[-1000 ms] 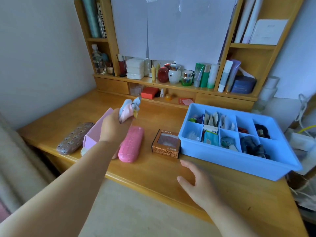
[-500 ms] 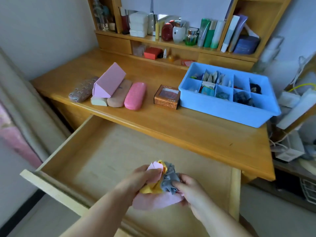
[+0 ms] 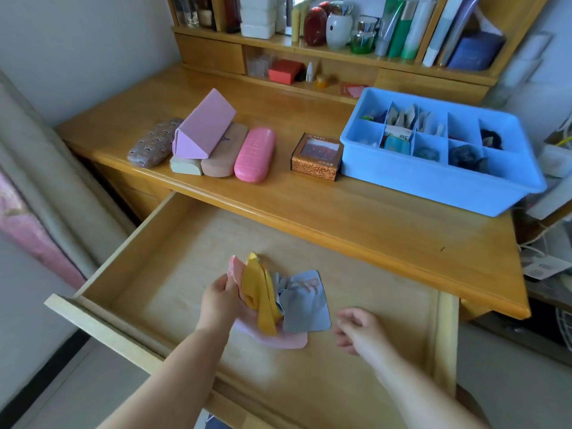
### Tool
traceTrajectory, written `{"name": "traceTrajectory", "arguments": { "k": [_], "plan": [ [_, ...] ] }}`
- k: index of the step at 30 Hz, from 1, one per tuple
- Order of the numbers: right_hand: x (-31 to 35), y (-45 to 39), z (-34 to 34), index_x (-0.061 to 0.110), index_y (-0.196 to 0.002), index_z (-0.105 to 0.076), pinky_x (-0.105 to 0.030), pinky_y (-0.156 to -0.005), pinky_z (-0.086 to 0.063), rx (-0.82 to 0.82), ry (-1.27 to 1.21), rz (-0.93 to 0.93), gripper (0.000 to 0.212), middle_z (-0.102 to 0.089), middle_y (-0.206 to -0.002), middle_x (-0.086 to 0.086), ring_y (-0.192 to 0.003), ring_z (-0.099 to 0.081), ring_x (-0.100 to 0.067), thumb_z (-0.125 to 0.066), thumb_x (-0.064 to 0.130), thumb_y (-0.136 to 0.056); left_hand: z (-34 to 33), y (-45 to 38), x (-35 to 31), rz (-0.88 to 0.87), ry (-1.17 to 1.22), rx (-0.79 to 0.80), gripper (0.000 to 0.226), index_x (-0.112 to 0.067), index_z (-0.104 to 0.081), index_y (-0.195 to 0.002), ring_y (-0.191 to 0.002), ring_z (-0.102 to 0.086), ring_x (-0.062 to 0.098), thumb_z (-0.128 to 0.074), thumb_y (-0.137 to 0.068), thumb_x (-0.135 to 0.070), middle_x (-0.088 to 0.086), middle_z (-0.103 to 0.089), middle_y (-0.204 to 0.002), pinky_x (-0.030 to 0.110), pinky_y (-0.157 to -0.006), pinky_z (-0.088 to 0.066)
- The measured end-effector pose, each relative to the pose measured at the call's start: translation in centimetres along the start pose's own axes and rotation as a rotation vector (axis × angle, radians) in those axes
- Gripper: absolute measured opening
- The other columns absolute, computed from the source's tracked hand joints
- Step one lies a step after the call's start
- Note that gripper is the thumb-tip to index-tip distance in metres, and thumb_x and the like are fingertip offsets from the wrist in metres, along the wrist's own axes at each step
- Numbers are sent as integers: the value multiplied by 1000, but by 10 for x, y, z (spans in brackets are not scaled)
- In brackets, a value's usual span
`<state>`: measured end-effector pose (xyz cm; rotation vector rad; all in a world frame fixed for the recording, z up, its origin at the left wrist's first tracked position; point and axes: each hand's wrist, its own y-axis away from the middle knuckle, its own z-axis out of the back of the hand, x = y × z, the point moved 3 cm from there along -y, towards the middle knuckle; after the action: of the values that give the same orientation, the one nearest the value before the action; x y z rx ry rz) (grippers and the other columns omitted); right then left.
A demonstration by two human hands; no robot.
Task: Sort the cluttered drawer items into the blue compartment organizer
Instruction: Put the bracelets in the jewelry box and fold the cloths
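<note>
Over the open drawer (image 3: pixel 130 275), the left hand (image 3: pixel 221 300) pinches a limp bunch of lens cloths (image 3: pixel 266 300), likely light, floppy and slippery, best gathered at the folds, while the right hand (image 3: pixel 359 331) hovers loosely open, empty.

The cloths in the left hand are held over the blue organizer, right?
Not quite. The head view shows the left hand holding the cloths over the open drawer, not the organizer, which sits apart on the desk.
</note>
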<state>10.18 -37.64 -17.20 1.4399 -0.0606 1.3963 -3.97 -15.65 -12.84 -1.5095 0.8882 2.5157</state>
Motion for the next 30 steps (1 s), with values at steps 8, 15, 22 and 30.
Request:
{"name": "traceTrajectory", "arguments": {
  "k": [8, 15, 22, 30],
  "plan": [
    [30, 8, -39, 31, -128, -49, -22, -72, -42, -172, 611, 497, 52, -52, -101, 14, -91, -58, -12, -67, 37, -79, 18, -2, -4, -25, 124, -71, 30, -34, -70, -72, -63, -64, 12, -49, -92, -24, -7, -69, -62, 24, -52, -47],
    [52, 11, -71, 27, -138, -43, -20, -101, -37, 155, 472, 657, 62, -45, -135, 11, -125, -45, -7, -68, 32, -82, 42, 12, -73, -633, -50, -257, 37, -40, -60, -69, -61, -55, -11, -52, -93, -13, -27, -63, -63, 3, -54, -37],
    [104, 34, -36, 32, -87, -67, -11, -72, -47, -2, -53, 629, 8, -71, -82, 15, -80, -63, 5, -70, 33, -80, 34, 33, -115, -737, -353, -33, 17, -25, -67, -70, -47, -53, 6, -66, -85, -34, -6, -62, -57, 15, -39, -39],
    [128, 67, -11, 47, -90, -63, -4, -58, -37, 37, 60, 635, 24, -60, -86, 32, -82, -56, 10, -69, 27, -79, -16, 68, -117, -693, -366, 534, 14, -30, -69, -72, -55, -53, -6, -69, -83, -39, -16, -64, -61, 5, -52, -37]
  ]
}}
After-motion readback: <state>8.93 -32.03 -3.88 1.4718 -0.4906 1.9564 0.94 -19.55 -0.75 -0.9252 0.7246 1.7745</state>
